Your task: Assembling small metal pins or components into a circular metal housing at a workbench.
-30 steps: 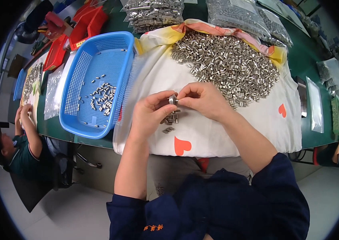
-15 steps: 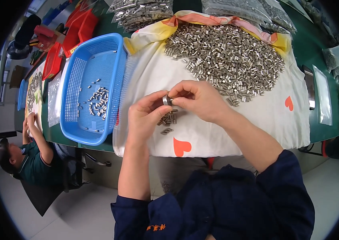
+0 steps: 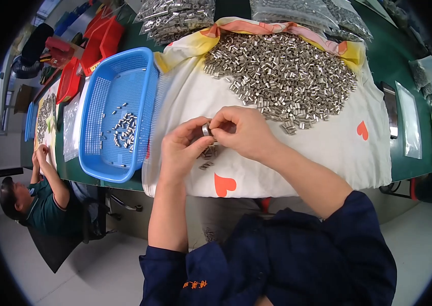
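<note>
A short silvery metal sleeve (image 3: 206, 129) is pinched between the thumb and fingers of my left hand (image 3: 179, 151), above the white cloth. My right hand (image 3: 243, 131) meets it from the right, thumb and index finger pressed together at the sleeve's edge. Whatever those right fingertips hold is hidden. Under my hands lies a small group of metal pieces (image 3: 207, 165), partly covered by my left hand. Beyond my right hand spreads a large heap of short shiny metal cylinders (image 3: 287, 74).
A blue plastic basket (image 3: 84, 133) with several metal cylinders stands left on the green table. Clear bags of metal parts (image 3: 292, 14) line the back. Red bins (image 3: 105, 43) sit far left. A flat clear bag (image 3: 409, 120) lies right. Another person (image 3: 47, 196) works at left.
The view has shifted slightly. My right fingertips have closed in tighter against the sleeve, and the dark part visible between the hands before is now covered. My left hand keeps its grip.
</note>
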The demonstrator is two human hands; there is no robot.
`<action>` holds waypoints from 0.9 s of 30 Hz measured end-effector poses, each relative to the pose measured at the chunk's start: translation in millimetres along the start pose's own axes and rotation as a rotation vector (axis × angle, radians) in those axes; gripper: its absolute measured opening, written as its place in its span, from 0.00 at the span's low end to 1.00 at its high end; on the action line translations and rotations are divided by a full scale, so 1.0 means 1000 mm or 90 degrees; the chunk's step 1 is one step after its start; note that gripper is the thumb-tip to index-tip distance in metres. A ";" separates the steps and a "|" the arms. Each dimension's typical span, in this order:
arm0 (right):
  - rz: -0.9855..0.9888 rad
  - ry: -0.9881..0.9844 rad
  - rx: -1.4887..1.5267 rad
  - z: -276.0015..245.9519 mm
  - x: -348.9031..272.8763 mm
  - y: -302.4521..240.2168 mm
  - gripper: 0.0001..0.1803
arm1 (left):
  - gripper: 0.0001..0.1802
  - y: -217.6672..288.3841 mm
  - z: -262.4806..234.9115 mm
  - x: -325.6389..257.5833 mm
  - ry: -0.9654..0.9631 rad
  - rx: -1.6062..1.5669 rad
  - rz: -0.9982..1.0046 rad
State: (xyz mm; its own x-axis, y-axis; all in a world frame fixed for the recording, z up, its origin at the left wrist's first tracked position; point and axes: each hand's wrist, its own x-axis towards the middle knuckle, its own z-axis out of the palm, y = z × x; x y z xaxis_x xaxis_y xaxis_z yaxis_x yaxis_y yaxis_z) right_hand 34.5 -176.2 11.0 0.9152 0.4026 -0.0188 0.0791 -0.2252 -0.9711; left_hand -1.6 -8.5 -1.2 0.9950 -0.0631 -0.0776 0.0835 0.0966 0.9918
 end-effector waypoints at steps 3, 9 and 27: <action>-0.056 0.002 -0.051 0.001 0.000 -0.002 0.07 | 0.20 0.003 -0.001 0.000 0.013 0.020 0.007; -0.246 0.025 -0.213 0.000 -0.002 -0.001 0.08 | 0.19 0.014 0.008 -0.002 0.018 0.040 0.052; -0.119 0.107 -0.042 -0.031 -0.005 -0.016 0.13 | 0.17 0.021 0.008 -0.015 0.164 0.015 0.013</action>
State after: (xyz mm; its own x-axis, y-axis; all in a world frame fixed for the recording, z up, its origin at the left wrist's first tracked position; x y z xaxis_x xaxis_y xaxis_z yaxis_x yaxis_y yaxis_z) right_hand 41.0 -202.0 33.7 0.9347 0.2912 0.2040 0.2731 -0.2205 -0.9364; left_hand -15.1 -13.7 21.8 0.9781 0.1934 -0.0774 0.0645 0.0722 0.9953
